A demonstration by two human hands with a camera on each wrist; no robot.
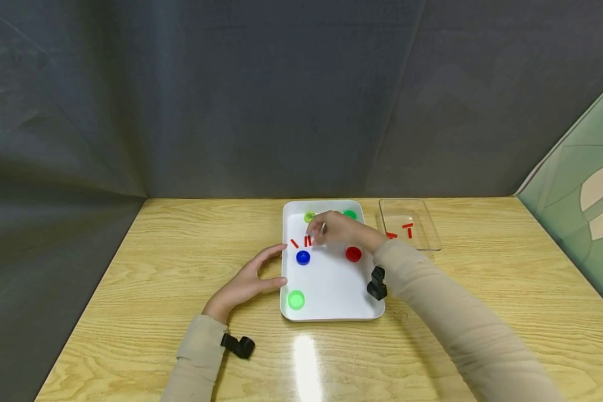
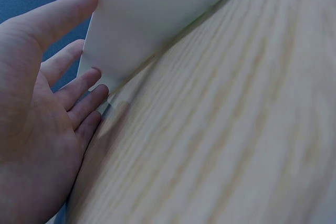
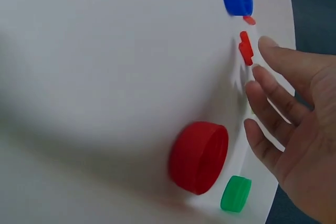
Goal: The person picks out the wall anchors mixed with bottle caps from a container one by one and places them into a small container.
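A white tray [image 1: 331, 290] lies on the wooden table. My left hand [image 1: 246, 285] is at its left side, thumb and fingers spread, with fingertips against the tray's outer wall [image 2: 142, 19]. Over the tray, my right hand [image 1: 334, 228] hovers beside short red sticks [image 1: 307, 241]; two lie nearly parallel, and another red stick [image 1: 294, 243] slants to their left. The right wrist view shows its thumb and fingertips apart near the red sticks [image 3: 245, 48], with nothing visible between them. Just below the sticks sits a blue bottle cap [image 1: 303, 257].
Also in the tray are a red cap [image 1: 353, 254], a light green cap [image 1: 296, 300], a yellow-green cap [image 1: 309, 216] and a green cap [image 1: 349, 214], partly behind the right hand. A clear shallow box [image 1: 427, 237] with several red sticks [image 1: 407, 226] stands to the right.
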